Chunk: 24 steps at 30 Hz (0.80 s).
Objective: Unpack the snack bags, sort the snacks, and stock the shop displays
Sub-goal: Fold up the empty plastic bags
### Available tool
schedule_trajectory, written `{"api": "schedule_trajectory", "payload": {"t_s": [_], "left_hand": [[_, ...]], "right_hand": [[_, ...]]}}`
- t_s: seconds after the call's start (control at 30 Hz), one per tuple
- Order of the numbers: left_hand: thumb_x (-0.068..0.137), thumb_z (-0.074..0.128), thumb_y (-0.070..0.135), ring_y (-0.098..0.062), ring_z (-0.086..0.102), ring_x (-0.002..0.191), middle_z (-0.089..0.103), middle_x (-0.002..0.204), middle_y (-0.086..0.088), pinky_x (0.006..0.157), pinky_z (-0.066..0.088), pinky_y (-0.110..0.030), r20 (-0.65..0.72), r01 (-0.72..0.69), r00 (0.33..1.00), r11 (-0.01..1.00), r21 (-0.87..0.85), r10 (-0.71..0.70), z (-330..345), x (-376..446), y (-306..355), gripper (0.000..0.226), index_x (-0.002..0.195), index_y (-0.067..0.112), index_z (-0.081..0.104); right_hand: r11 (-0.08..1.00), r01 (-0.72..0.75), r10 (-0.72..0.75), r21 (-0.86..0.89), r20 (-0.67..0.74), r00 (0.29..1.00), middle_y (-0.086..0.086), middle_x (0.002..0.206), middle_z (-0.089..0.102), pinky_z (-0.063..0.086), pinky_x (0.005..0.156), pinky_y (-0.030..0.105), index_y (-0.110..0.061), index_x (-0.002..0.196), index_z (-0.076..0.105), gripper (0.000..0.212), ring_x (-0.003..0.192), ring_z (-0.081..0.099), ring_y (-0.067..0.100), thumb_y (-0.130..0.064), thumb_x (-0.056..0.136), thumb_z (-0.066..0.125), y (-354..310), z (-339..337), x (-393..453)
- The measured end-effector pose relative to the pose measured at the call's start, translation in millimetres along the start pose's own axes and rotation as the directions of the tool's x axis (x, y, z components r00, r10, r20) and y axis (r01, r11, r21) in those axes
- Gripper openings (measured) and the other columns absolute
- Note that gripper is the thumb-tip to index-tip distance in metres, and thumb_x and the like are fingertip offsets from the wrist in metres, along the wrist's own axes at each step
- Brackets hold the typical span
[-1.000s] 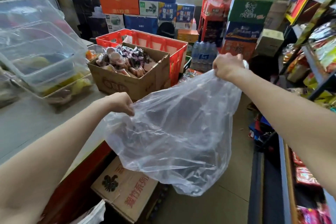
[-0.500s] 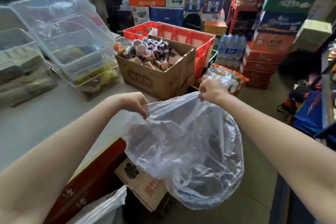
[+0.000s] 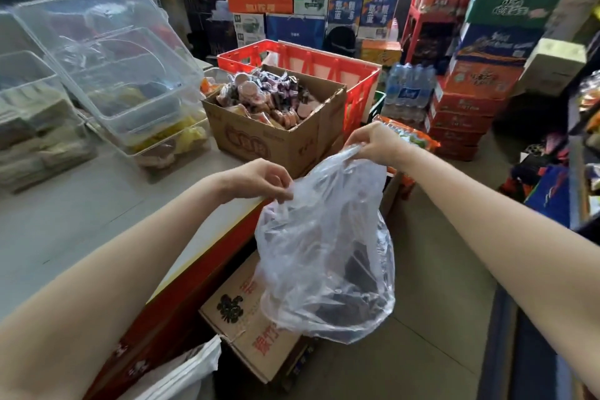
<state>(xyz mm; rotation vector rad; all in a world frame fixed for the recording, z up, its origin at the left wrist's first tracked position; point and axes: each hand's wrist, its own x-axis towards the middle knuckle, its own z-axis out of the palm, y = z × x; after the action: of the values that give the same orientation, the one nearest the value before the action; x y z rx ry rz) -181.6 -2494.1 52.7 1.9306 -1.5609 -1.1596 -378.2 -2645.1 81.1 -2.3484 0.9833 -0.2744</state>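
1. Thin, clear, crinkled plastic bag [image 3: 324, 256], empty and slack, hanging in the air beside the counter edge and above a brown cardboard box with red print [image 3: 250, 331] on the floor.
2. Pinched at its top edge by both hands: left hand [image 3: 259, 178] with fingertips closed on the near left corner of the rim, right hand [image 3: 373, 141] with curled fingers clamped on the far right corner, slightly higher.
3. Bunched between the two grips, with the body of the bag drooping below and a little right of the left hand.
4. Just behind the hands, on the grey counter [image 3: 81, 221]: open brown cardboard box [image 3: 279, 136] heaped with small wrapped snacks [image 3: 259, 97].
5. Behind that box, a red plastic crate [image 3: 357, 75].
6. Left on the counter, clear plastic lidded bins [image 3: 123, 75], lids tilted up, yellow packets inside.
7. Further back, a shrink-wrapped pack of water bottles [image 3: 407, 91] and stacked printed cartons [image 3: 470, 97].
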Motion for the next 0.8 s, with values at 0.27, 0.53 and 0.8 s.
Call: {"api": "schedule_trajectory", "payload": {"t_s": [0.27,0.53,0.8], "left_hand": [[0.086,0.063,0.022,-0.012,0.061,0.085,0.066,0.087,-0.003,0.085,0.047,-0.027,-0.100,-0.119,0.991,0.935,-0.334,0.090,5.0,8.4,36.5,0.011,0.090,0.012,0.066],[0.077,0.075,0.023,-0.011,0.040,0.129,0.041,0.142,0.010,0.109,0.036,-0.037,0.204,-0.061,0.976,0.993,-0.102,0.081,8.8,15.5,20.5,0.077,0.141,0.034,0.034],[0.081,0.072,0.023,-0.009,0.050,0.062,0.056,0.068,0.003,0.058,0.040,-0.021,-0.252,-0.028,0.965,0.982,0.186,0.075,5.0,36.6,26.4,0.019,0.074,0.017,0.056]], "right_hand": [[0.972,0.200,-0.197,-0.124,0.039,0.980,0.002,0.091,0.064,0.045,0.079,0.031,-0.014,0.099,0.070,0.033,0.088,0.057,0.014,-0.031,0.074,0.079,-37.3,19.4,-22.5],[0.921,0.299,-0.295,0.248,-0.055,0.954,-0.002,0.081,0.065,0.052,0.074,0.012,-0.002,0.095,0.071,0.015,0.078,0.061,0.007,-0.008,0.082,0.070,-35.4,-14.5,-29.9],[0.958,0.112,-0.136,-0.264,-0.073,0.988,0.004,0.083,0.059,0.043,0.066,0.024,-0.008,0.084,0.060,0.012,0.080,0.058,0.021,-0.005,0.079,0.071,12.5,-34.7,-27.8]]}}
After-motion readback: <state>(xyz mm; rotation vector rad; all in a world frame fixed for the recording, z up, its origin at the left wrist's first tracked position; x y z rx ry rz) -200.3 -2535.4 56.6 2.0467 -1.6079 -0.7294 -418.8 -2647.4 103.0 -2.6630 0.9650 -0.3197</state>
